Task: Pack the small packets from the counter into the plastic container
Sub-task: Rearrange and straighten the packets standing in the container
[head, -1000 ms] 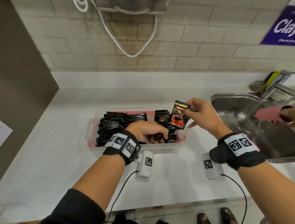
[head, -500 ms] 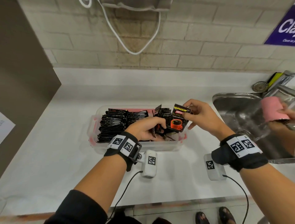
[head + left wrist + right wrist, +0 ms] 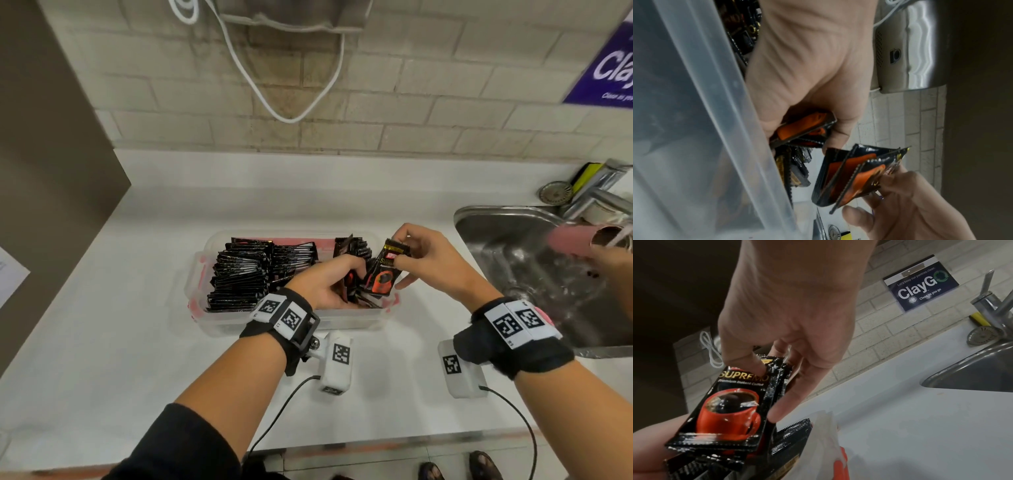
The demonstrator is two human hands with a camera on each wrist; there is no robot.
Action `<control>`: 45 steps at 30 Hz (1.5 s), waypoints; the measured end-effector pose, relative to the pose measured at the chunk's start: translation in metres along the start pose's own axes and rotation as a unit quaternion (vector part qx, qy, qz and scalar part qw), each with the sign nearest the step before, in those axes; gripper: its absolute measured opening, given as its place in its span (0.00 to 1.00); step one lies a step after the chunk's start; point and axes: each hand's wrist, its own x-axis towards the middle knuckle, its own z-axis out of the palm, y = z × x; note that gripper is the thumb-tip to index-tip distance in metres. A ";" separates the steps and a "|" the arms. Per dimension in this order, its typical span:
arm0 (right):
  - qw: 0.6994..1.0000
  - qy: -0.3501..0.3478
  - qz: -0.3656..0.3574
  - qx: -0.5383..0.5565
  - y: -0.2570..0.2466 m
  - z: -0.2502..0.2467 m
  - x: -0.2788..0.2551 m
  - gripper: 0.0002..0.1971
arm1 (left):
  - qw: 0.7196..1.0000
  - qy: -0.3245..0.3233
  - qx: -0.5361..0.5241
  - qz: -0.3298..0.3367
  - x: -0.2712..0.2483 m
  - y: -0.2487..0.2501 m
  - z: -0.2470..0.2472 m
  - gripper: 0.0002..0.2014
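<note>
A clear plastic container [image 3: 198, 274] [image 3: 701, 129] with pink clips sits mid-counter, its left part filled with rows of black packets [image 3: 246, 270]. My left hand [image 3: 329, 281] [image 3: 807, 73] reaches into the container's right part, fingers curled round a few black-and-orange packets [image 3: 803, 126]. My right hand [image 3: 421, 260] [image 3: 789, 318] pinches a small bunch of black coffee packets [image 3: 385, 270] [image 3: 729, 404] [image 3: 849, 173] by their top edge, just above the container's right end beside the left hand. The front packet shows a red cup.
A steel sink [image 3: 479, 226] with a tap [image 3: 596, 195] lies to the right, where another person's hand rinses a pink cup [image 3: 568, 240]. A white cable [image 3: 287, 116] hangs on the tiled wall. A brown panel [image 3: 51, 171] borders the counter on the left.
My right hand has lowered the coffee packets from above the container toward its right end, close to the left hand. The left hand has stayed inside the container.
</note>
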 end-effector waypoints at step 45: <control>0.913 -0.086 -0.097 -0.387 0.032 0.038 0.014 0.13 | 0.918 0.048 0.343 0.192 -0.028 0.000 -0.023 0.22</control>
